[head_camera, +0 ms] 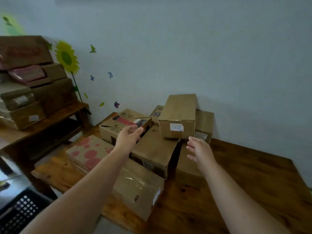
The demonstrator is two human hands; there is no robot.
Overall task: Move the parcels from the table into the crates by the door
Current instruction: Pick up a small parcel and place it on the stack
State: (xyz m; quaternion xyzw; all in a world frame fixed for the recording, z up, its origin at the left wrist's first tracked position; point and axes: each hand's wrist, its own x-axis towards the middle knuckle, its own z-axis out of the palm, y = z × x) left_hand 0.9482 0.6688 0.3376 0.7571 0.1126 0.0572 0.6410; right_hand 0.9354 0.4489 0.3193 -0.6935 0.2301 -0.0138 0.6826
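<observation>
Both grips are hanging released, holding nothing: the left hand (129, 137) and right hand (199, 149) are hovering just short of the tall brown cardboard parcel (177, 114) sitting atop the other cardboard parcels (152, 149) on the dark wooden surface (253, 174). Pick-up seems to be starting, calling for palms clamping its sides, then carrying it to the black perforated plastic crate (22, 211). Its white label (176, 127) is showing blurred, unreadable.

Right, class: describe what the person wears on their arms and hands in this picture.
No sleeve shows on the left arm or the right arm as far as the picture reaches. The left hand and right hand have no gloves, and no watch, ring or bracelet shows.
</observation>
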